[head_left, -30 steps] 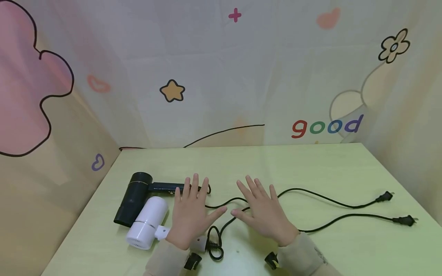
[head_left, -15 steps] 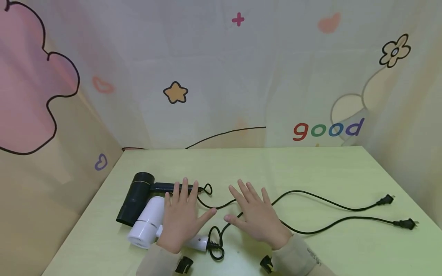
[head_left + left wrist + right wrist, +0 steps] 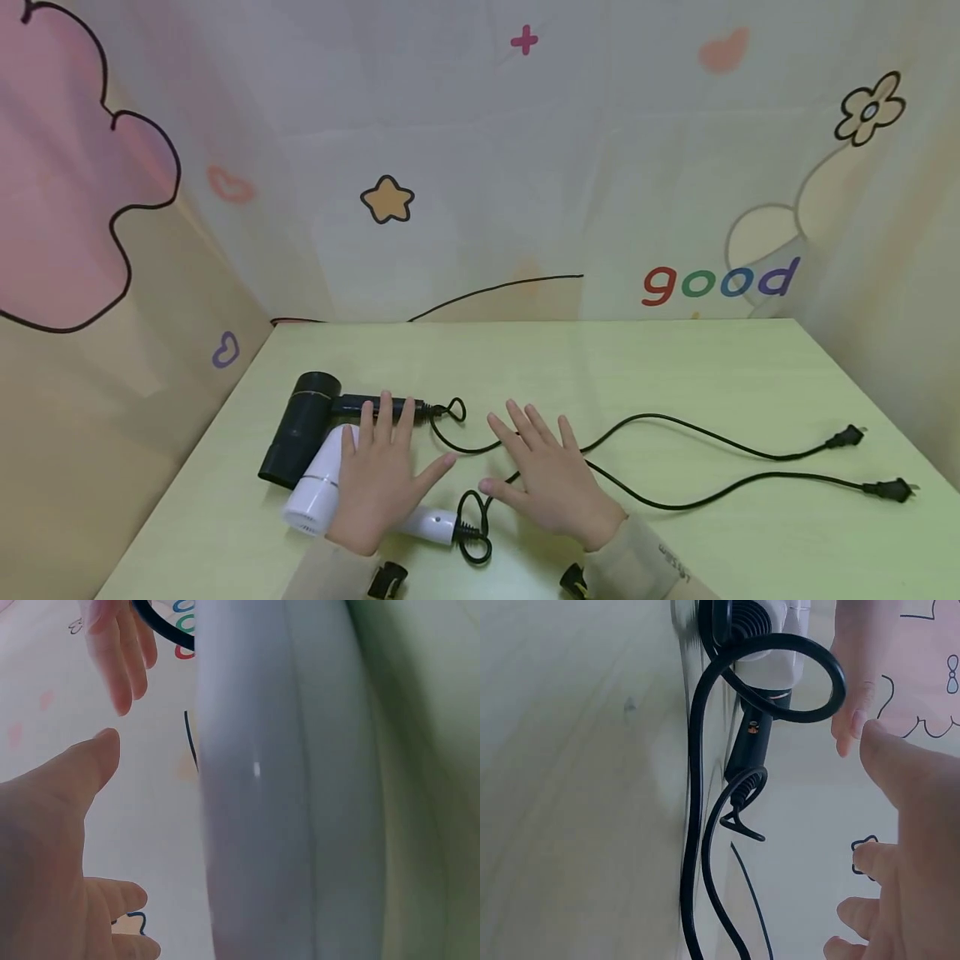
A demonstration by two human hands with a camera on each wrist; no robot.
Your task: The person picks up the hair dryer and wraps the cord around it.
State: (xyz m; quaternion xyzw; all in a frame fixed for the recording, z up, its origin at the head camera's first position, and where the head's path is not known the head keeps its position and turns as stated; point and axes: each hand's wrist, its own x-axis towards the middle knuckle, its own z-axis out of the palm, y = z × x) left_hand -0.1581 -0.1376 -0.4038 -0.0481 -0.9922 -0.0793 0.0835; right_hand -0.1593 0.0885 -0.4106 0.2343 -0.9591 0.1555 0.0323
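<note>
My left hand is held palm down with spread fingers over the white hair dryer, covering part of its handle from the head view. Behind lies a black hair dryer, its handle pointing right just past my left fingertips. My right hand, also spread, hovers over the two black cords near the middle of the table. Nothing is held in either hand. In the left wrist view the white dryer's smooth handle looms large beside the thumb. The right wrist view shows a looped cord and the black handle.
The cords run right and end in two black plugs, one farther back and one nearer. A pale green table carries everything. Printed curtains close off its back and sides.
Both hands have drifted left, still spread, the left one now more over the white hair dryer. The head view has shifted slightly. The hair dryers and cords lie as before.
</note>
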